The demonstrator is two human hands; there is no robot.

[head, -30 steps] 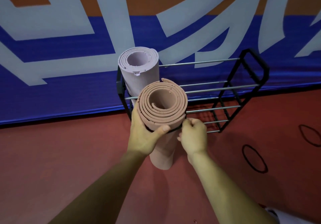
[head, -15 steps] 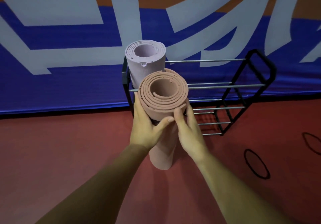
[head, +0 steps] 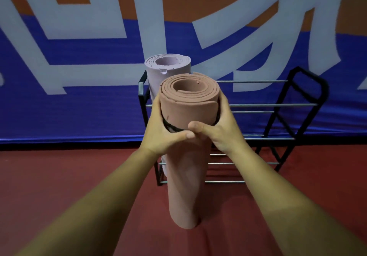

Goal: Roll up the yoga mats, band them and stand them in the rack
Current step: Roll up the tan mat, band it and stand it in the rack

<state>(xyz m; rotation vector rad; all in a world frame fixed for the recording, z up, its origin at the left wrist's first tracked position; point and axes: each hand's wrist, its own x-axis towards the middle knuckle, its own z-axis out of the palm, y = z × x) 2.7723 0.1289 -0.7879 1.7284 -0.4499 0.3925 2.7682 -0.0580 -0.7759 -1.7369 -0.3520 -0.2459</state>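
The pink mat [head: 186, 186] stands upright, rolled, with its lower end on the red floor [head: 59, 176] just in front of the rack [head: 258, 104]. Both hands grip it near the top. The left hand [head: 158, 134] curls round the left side of the roll with its thumb laid across the front. The right hand [head: 220, 130] wraps the right side with its fingers [head: 224, 104] pointing up along the roll, and its thumb also crosses the front. The two thumb tips touch near the middle. A black band [head: 170, 129] circles the mat at the level of the hands and is mostly hidden under them. It shows in the crook of the left hand and at the right edge of the roll.

Behind the pink mat, a lilac mat [head: 158, 76] stands upright at the left end of the rack, touching or nearly touching the pink one. The rack is a black frame with metal rods. A blue, orange and white banner [head: 79, 106] hangs behind it.
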